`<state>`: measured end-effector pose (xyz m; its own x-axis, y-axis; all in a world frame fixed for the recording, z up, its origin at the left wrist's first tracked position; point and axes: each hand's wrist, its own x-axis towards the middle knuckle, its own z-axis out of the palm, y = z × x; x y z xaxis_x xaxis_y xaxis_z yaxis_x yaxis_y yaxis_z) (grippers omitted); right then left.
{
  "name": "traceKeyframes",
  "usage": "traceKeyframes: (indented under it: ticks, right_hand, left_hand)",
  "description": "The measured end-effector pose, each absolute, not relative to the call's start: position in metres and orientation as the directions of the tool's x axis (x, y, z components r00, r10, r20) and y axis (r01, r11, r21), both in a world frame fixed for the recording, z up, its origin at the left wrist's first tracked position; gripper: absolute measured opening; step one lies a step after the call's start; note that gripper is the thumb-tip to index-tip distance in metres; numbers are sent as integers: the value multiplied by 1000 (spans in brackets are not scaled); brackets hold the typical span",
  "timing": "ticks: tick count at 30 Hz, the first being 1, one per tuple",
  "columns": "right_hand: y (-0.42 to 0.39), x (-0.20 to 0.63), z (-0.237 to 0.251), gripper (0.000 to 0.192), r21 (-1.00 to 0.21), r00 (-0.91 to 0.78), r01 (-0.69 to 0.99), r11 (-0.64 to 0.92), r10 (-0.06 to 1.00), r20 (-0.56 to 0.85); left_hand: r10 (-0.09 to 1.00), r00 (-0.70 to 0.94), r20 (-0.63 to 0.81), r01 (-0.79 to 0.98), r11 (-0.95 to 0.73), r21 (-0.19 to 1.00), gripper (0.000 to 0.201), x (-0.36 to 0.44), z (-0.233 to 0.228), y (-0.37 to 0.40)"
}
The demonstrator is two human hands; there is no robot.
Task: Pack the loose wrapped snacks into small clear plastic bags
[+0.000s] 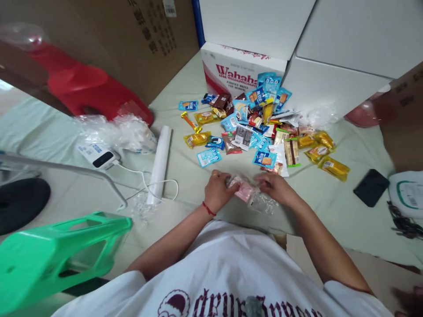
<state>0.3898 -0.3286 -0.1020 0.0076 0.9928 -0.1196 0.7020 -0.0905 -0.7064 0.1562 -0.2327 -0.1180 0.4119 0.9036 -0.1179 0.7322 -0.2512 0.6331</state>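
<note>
Both of my hands meet low in the middle of the view over a pale green cloth (pixel 337 211). My left hand (pixel 218 190), with a red cord at the wrist, and my right hand (pixel 276 187) together grip a clear plastic bag (pixel 261 201) with pink snack packets (pixel 243 189) inside. Just beyond my hands lies a spread pile of snack packets (pixel 261 127) in blue, yellow, brown and white wrappers.
A Wahaha water carton (pixel 236 70) and white boxes (pixel 333 83) stand behind the pile. A white roll (pixel 161 160), crumpled plastic (pixel 119 130), a small white device with cable (pixel 98 156) and a green stool (pixel 59 253) lie left. A black phone (pixel 371 187) lies right.
</note>
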Motion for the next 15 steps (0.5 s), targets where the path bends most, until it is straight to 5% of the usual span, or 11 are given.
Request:
traceKeyframes:
  ticks: [2, 6, 12, 15]
  right_hand:
    - [-338, 391, -93, 18, -712, 59, 701, -40, 998, 1]
    - [-382, 385, -75, 20, -602, 102, 794, 83, 958, 267]
    - [-454, 383, -76, 22, -507, -59, 860, 59, 998, 16]
    - [-451, 392, -75, 26, -549, 110, 834, -46, 990, 84]
  left_hand:
    - [891, 445, -91, 715, -292, 636, 28, 157, -120, -230]
    - [883, 469, -19, 631, -319, 707, 15, 158, -127, -229]
    - [821, 569, -48, 466, -275, 841, 9, 150, -117, -237]
    - [802, 587, -109, 485, -241, 841, 16, 148, -108, -243]
